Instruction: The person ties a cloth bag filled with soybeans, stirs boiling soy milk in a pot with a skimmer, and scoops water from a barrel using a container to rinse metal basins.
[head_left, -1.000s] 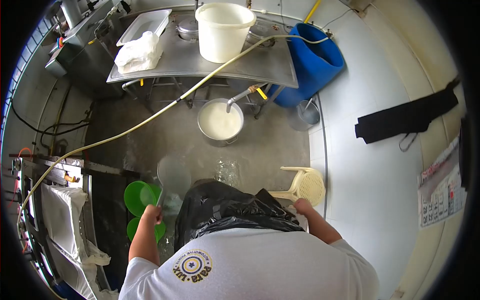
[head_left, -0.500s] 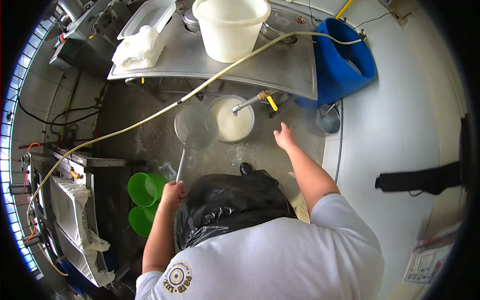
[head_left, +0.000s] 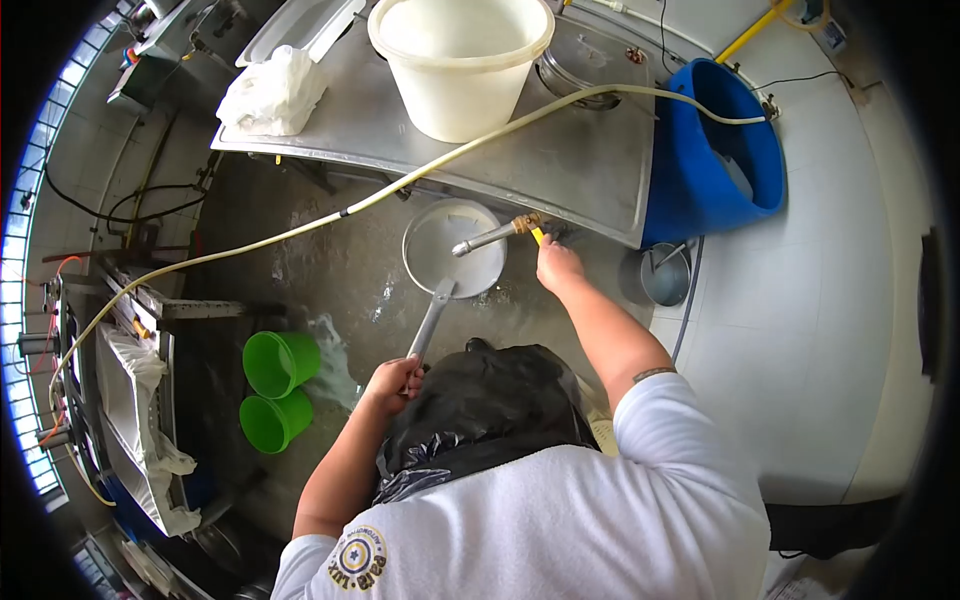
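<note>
One left hand (head_left: 396,382) of ours holds the strainer (head_left: 438,262), one right hand (head_left: 558,263) meets the yellow lever (head_left: 538,236).
We clench the left hand round the handle (head_left: 430,325); the strainer reaches ahead of it, below the metal pipe (head_left: 488,239). The right hand touches the lever just ahead of it, though we cannot tell whether it closes around. Two green buckets (head_left: 304,352) stand left of our left hand.

Head view, close overhead, forward and down over left hand (head_left: 397,382) and right hand (head_left: 560,265)
</note>
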